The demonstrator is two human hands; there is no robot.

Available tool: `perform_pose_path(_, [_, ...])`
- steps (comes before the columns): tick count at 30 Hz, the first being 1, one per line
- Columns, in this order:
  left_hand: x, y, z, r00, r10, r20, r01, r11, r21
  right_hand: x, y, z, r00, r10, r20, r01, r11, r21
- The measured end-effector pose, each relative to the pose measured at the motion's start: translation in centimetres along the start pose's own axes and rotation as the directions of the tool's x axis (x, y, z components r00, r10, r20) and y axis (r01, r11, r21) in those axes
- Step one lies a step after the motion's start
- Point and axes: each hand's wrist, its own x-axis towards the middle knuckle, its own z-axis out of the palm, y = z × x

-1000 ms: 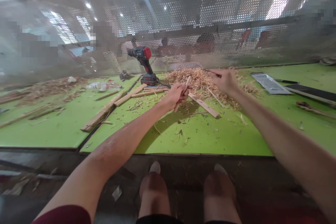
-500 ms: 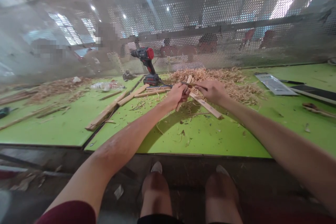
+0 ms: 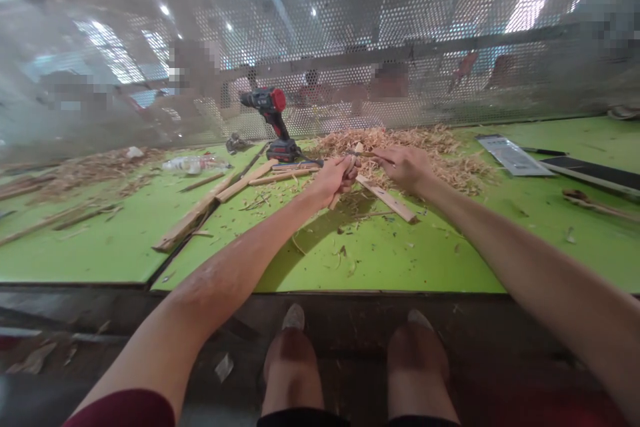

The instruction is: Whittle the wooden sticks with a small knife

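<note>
Near the middle of the green table, my left hand is closed round a slim piece of pale wood, whose ends show above and below the fingers. My right hand is closed on the handle of a thin tool, likely a knife, that reaches left to the wood. The tool's far end is too small to make out. A flat wooden strip lies below and between the hands. Curled wood shavings are heaped behind them.
A cordless drill stands behind my left hand. Wooden sticks and a clear plastic bottle lie to the left. A flat packet and a dark board lie right. Perforated mesh rises behind the table.
The whole view has shifted slightly, so most things sit a little further left. The piece of wood in my left hand shows less of its upper end, and my right hand is slightly further from my left.
</note>
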Motion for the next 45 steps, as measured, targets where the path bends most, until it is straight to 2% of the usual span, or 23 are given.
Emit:
perform_pose_path(2, [-0.4,0.3,0.2,0.999,-0.014,0.035,0.014,1.000,0.021,-0.2,1.3,-0.6,0.991,0.111,-0.069,-0.113,0.993,-0.018])
perform_pose_path(5, [-1.0,0.9,0.8,0.995,-0.035,0.096,0.031,0.999,0.040,-0.6,3.5,-2.0,0.938,0.277,-0.209,-0.287,0.958,-0.018])
perform_pose_path(8, [-1.2,1.0,1.1,0.994,-0.029,0.104,0.025,0.999,0.035,-0.5,4.3,-2.9,0.891,0.340,-0.301,-0.348,0.937,0.028])
perform_pose_path(10, [-1.1,0.8,1.0,0.996,-0.036,0.076,0.034,0.999,0.028,-0.3,3.8,-2.9,0.901,0.319,-0.295,-0.314,0.947,0.066])
perform_pose_path(14, [-0.5,0.5,0.7,1.000,-0.019,-0.004,0.019,1.000,0.000,0.0,1.4,-2.4,0.950,0.232,-0.207,-0.204,0.968,0.149])
perform_pose_path(20, [0.0,0.6,1.0,0.991,-0.001,-0.135,-0.002,1.000,-0.027,-0.3,-1.2,-2.0,0.987,0.131,-0.089,-0.107,0.966,0.235])
perform_pose_path(25, [0.0,0.7,0.8,0.993,0.010,-0.120,-0.020,0.997,-0.080,-0.3,-2.3,-0.9,0.999,0.052,-0.015,-0.047,0.973,0.226])
perform_pose_path(29, [-0.1,0.9,0.5,0.995,0.003,-0.098,-0.020,0.984,-0.178,-0.4,-2.7,-0.1,1.000,0.000,-0.004,0.001,0.982,0.187])
perform_pose_path(37, [-0.4,0.9,0.6,0.993,-0.029,-0.113,0.013,0.990,-0.138,-0.4,-1.9,0.3,0.999,-0.039,-0.013,0.040,0.996,0.078])
perform_pose_path(45, [-0.5,0.9,1.0,0.992,-0.023,-0.122,0.005,0.989,-0.146,-0.3,-1.4,0.1,1.000,-0.018,-0.008,0.018,0.999,0.038])
